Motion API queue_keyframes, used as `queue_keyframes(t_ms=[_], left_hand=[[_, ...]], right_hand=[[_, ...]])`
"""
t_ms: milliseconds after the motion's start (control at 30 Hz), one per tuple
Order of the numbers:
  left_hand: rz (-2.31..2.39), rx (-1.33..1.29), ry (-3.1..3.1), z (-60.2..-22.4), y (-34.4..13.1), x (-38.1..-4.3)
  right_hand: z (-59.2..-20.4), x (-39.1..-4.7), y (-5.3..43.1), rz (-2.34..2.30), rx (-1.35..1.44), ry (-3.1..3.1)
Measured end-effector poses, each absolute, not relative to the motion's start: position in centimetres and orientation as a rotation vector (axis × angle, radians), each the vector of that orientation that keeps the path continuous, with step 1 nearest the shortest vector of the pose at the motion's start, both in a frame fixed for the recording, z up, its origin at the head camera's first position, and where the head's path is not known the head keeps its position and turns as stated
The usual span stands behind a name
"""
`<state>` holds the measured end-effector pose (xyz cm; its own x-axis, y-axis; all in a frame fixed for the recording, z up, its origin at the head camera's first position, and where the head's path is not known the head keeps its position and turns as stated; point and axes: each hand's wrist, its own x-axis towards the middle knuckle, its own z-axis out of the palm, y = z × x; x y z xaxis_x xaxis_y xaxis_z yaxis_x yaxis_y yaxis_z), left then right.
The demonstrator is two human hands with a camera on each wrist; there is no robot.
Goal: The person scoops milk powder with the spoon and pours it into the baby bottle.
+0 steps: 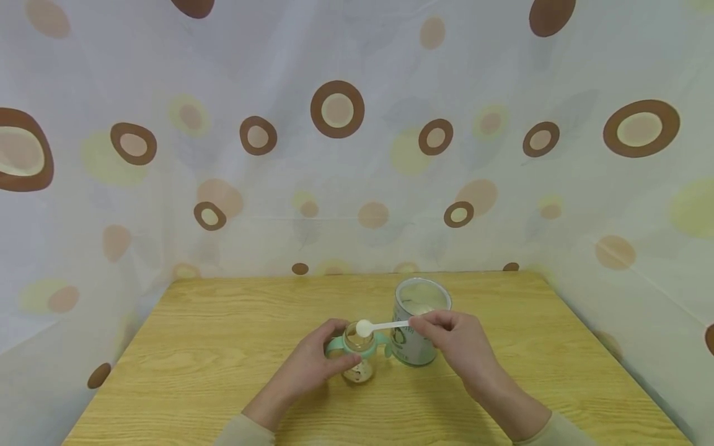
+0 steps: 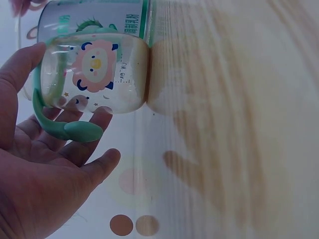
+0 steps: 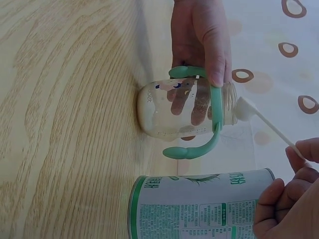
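Note:
A clear baby bottle (image 1: 357,371) with a green two-handled collar stands upright on the table, pale powder lying in its bottom. My left hand (image 1: 312,360) holds it near the neck, thumb on one side and fingers behind, as the bottle (image 2: 132,94) with its printed bear face also shows in the left wrist view. My right hand (image 1: 463,344) pinches the end of a white measuring scoop (image 1: 389,324) by its long handle. The scoop's bowl, heaped with pale powder, is at the bottle's open mouth; in the right wrist view the scoop (image 3: 274,130) appears level with the rim.
An open milk powder can (image 1: 411,353) stands just right of the bottle, partly behind my right hand. Both rest on a wood-grain table (image 1: 223,328). A spotted curtain (image 1: 357,167) encloses the table's back and sides.

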<state>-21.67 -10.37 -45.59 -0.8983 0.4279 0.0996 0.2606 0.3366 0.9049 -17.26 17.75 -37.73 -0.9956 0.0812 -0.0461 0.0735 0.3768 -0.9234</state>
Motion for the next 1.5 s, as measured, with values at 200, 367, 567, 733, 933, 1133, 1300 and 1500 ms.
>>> queue_keyframes(t_ms=[200, 367, 567, 733, 933, 1133, 1300, 1500], left_hand=[[1.614, 0.695, 2.429, -46.1, -10.6, -21.9], [1.620, 0.788, 2.445, -46.9, -10.8, -22.2], [1.628, 0.655, 2.401, -45.5, -10.5, -21.6], [1.619, 0.658, 2.412, -45.7, -10.5, -21.7], [1.611, 0.658, 2.423, -45.6, -10.5, -21.6], [1.621, 0.649, 2.413, -45.6, -10.5, -21.7], [1.624, 0.642, 2.412, -45.6, -10.5, -21.7], [1.622, 0.643, 2.414, -45.7, -10.4, -21.7]], right_hand=[[-37.9, -17.1, 17.5, 1.666, -0.094, -2.629], [-37.9, -16.8, 17.2, 1.588, -0.022, -2.624], [-38.3, -16.6, 17.1, 1.430, 0.160, -2.600], [-39.2, -16.5, 17.2, 1.139, 0.431, -2.483], [-40.0, -16.9, 17.7, 0.822, 0.712, -2.266], [-40.7, -17.5, 18.2, 0.615, 0.878, -2.093], [-40.8, -17.7, 18.3, 0.507, 0.927, -2.031], [-40.9, -17.8, 18.4, 0.469, 0.962, -1.954]])
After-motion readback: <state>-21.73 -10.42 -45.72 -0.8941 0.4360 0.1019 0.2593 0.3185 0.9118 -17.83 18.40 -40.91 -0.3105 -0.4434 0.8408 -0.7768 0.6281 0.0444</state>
